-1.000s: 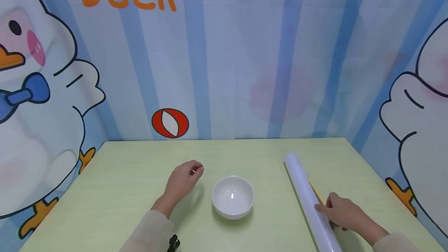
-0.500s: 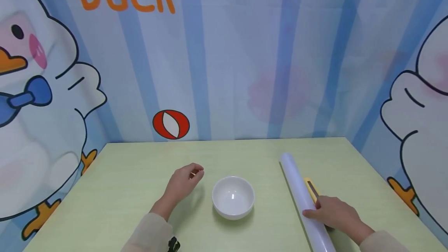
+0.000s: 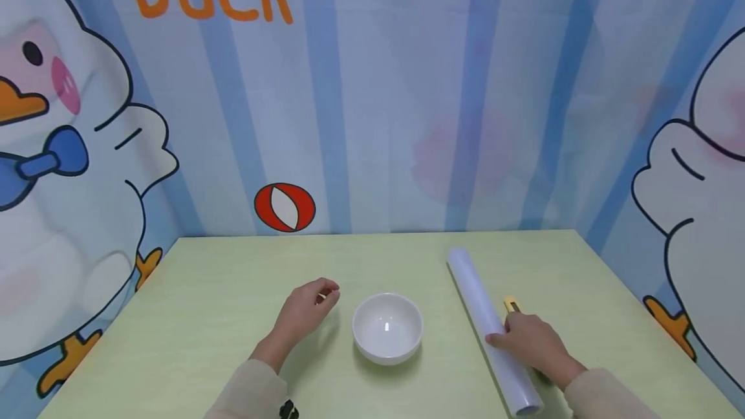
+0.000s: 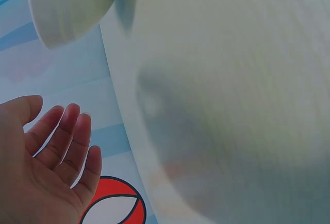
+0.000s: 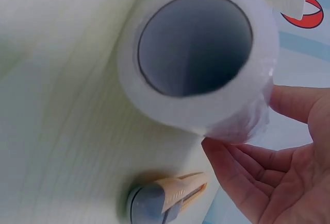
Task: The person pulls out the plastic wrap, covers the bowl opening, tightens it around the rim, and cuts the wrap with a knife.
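Note:
A long roll of cling film (image 3: 476,299), glossy and whitish, lies slanted on the right half of the table. My right hand (image 3: 535,341) holds it, thumb on top and fingertips against its right side; the right wrist view shows the roll's hollow end (image 5: 154,100) close up. A yellow utility knife (image 3: 511,304) lies beside the roll, mostly covered by that hand; its grey end (image 5: 147,203) shows in the right wrist view. My left hand (image 3: 304,309) hovers left of a white bowl (image 3: 387,330), holding nothing, fingers loosely bent (image 4: 77,149).
The pale yellow-green table (image 3: 233,277) ends at a blue striped cloth backdrop (image 3: 396,115) printed with ducks. A dark object (image 3: 288,408) shows by the left sleeve at the front edge.
My right hand and the roll have moved left, and the roll's near end has come into view. The knife's visible part has shifted slightly left. The left hand has dipped slightly.

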`<action>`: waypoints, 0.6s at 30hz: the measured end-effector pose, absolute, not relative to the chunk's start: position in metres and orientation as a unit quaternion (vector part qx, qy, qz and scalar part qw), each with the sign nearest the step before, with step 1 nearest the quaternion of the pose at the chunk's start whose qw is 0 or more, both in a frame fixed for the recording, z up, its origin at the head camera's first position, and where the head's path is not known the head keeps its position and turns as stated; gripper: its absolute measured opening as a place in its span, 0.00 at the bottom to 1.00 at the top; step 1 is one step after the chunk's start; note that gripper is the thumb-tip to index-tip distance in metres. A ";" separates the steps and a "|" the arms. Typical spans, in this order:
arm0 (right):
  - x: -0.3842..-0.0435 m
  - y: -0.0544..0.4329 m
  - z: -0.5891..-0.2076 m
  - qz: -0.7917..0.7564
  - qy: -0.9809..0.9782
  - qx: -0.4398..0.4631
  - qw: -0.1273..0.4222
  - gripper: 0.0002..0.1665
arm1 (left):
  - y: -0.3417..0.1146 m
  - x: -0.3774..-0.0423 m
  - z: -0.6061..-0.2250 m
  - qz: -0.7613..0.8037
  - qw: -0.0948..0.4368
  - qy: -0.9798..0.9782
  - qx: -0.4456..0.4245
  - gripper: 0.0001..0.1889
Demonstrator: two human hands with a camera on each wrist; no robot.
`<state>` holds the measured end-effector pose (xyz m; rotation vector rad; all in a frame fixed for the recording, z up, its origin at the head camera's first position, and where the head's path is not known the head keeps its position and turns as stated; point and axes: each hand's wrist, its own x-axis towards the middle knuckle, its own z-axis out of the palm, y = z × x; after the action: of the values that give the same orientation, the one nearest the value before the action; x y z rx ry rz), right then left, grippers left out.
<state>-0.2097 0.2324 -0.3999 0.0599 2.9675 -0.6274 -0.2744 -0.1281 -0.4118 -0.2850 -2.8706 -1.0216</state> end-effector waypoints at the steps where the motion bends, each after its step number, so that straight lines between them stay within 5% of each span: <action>1: -0.211 0.230 -0.400 -0.210 0.976 0.019 0.053 0.20 | -0.129 -0.274 -0.413 -0.332 0.040 -0.938 -0.096 0.13; 18: -0.248 0.187 -0.401 -0.156 0.988 -0.003 0.007 0.17 | -0.137 -0.267 -0.423 -0.347 0.041 -0.934 -0.077 0.12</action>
<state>-0.2481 0.1871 -0.4013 -0.0094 3.0886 -0.4882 -0.2668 -0.1374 -0.4226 -0.2363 -2.8599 -1.0634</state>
